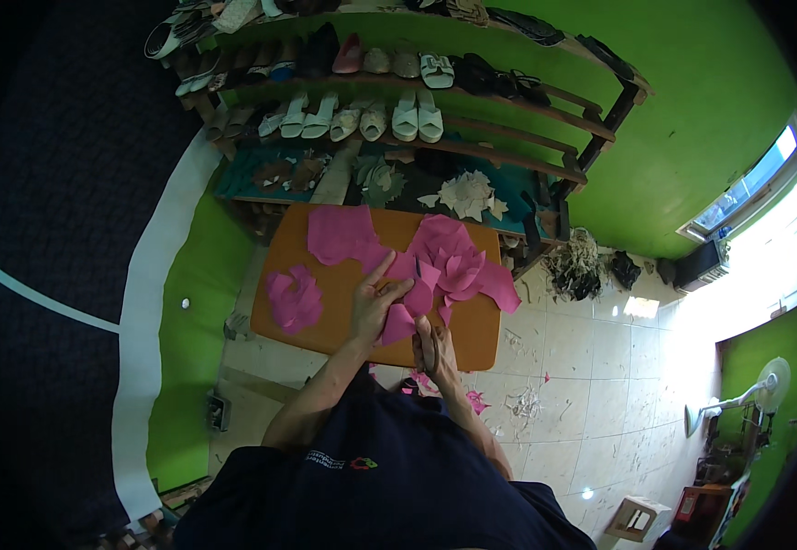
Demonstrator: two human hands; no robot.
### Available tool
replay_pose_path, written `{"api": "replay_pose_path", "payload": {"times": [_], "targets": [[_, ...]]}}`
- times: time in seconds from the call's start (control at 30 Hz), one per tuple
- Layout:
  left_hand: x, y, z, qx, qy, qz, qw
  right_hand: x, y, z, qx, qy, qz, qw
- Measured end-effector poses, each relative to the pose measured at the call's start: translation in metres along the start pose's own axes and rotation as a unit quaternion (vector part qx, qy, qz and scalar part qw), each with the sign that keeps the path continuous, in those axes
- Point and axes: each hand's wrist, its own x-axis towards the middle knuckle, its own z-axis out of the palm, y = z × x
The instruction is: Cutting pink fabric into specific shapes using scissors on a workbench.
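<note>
One hand point(373, 307) holds pink material point(421, 291); shirt point(407, 500) bears lettering point(327, 457).

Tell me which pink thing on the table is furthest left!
The roundish heap near the left edge of the table; the flat piece and petal-like pile lie farther right.

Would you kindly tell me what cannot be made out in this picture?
In the head view:
What the right hand grips: mostly masked by the hand itself.
Topmost shelf items: cut off by the upper edge.
Pink floor scraps: partly hidden by the dark shirt.
The scene beyond the bright opening: washed out by glare.
</note>
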Motion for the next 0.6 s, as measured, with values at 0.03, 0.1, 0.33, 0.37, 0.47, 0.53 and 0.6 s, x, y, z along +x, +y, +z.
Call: {"api": "replay_pose_path", "payload": {"times": [0.03,0.1,0.33,0.37,0.47,0.53,0.6], "targets": [[-0.001,0.0,0.002,0.01,-0.011,0.009,1.0,0.0,0.001,0.001,-0.002,0.0,-0.001,1.0],[-0.002,0.0,0.006,0.008,-0.004,0.001,1.0,0.001,0.003,0.003,0.001,0.03,0.009,1.0],[-0.008,0.002,0.019,-0.012,0.046,-0.008,0.999,0.003,0.011,0.008,0.02,0.058,-0.01,0.998],[-0.007,0.013,0.018,0.074,0.056,-0.023,0.995,0.003,0.012,0.006,0.02,0.057,-0.01,0.998],[0.018,0.011,-0.033,0.186,-0.106,-0.121,0.969,0.001,0.013,-0.002,0.02,0.06,-0.031,0.998],[0.028,0.016,-0.061,0.266,-0.156,-0.115,0.944,-0.001,0.015,-0.013,0.021,0.044,-0.019,0.999],[0.031,0.025,-0.079,0.303,-0.229,-0.122,0.917,-0.004,0.019,-0.02,-0.01,0.039,0.003,0.999]]}}
